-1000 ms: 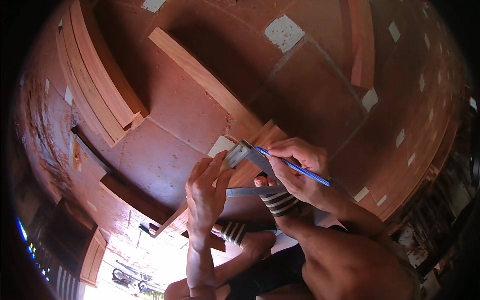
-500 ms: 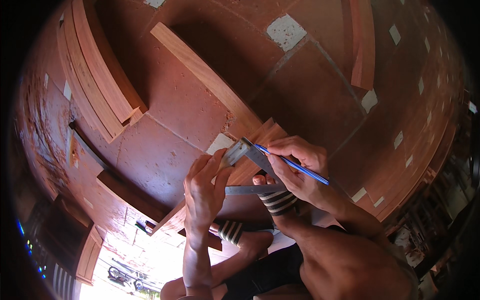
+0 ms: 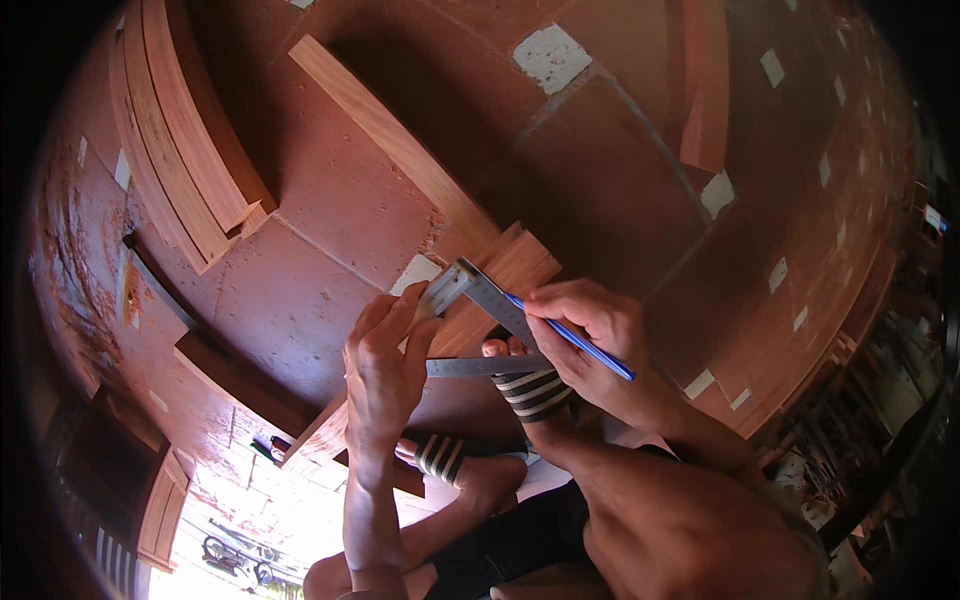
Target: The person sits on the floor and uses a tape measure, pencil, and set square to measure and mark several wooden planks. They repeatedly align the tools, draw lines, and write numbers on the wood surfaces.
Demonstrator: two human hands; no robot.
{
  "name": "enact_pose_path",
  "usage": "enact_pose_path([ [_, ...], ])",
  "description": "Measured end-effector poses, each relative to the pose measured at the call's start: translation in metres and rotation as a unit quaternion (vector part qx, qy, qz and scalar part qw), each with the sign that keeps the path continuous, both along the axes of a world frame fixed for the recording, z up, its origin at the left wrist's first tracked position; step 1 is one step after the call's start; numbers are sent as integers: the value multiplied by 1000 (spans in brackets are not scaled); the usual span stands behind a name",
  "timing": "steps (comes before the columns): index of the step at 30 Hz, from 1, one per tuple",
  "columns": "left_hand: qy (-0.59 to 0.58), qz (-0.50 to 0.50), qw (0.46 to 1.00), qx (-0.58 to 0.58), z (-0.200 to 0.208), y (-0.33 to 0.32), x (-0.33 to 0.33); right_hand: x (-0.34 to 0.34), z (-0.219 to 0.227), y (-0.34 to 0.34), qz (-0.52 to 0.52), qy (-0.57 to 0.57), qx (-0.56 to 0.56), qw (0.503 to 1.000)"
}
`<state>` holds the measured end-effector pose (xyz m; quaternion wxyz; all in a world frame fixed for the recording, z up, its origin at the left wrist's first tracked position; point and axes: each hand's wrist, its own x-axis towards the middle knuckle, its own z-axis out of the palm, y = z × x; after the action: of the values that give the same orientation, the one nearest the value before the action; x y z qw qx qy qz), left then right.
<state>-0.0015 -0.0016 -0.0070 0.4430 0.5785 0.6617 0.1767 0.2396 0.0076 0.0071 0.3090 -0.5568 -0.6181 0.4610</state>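
My left hand [image 3: 385, 370] is closed round the pale metal stock of a try square [image 3: 443, 288] lying across a reddish wooden board [image 3: 525, 268]. The square's dark, marked blade slants down to the right from its corner. In my right hand [image 3: 595, 335] is a blue pen [image 3: 590, 350], its tip against the blade's right edge. Below the hands' gap a flat grey metal strip [image 3: 460, 367] runs sideways; its right end passes near my foot in a striped sandal [image 3: 530, 393]. The right hand hides part of the blade's lower end.
A long wooden beam [image 3: 390, 130] meets the board from the far left. Stacked beams [image 3: 180, 140] lie at the upper left, another beam [image 3: 706, 100] at the upper right. A darker board [image 3: 245, 390] lies left of my hands. Pale patches mark the reddish tiled floor [image 3: 620, 200].
The pen tip has slid along the square's blade, away from its corner and toward me. My left hand keeps its hold on the square. The whole view has shifted slightly.
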Motion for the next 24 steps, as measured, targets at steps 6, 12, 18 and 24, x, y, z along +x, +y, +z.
enact_pose_path([
  [6,-5,-20,1000,1,2,2,-3,23,29,7,67,-22,-62,996],
  [12,-40,-45,998,-25,8,8,-25,41,-10,63,220,-117,56,967],
  [18,-40,-40,996,-65,29,10,-50,49,-44,77,257,45,-61,963],
  [24,-36,-55,996,-56,21,16,-41,47,-37,69,160,-27,-173,972],
])
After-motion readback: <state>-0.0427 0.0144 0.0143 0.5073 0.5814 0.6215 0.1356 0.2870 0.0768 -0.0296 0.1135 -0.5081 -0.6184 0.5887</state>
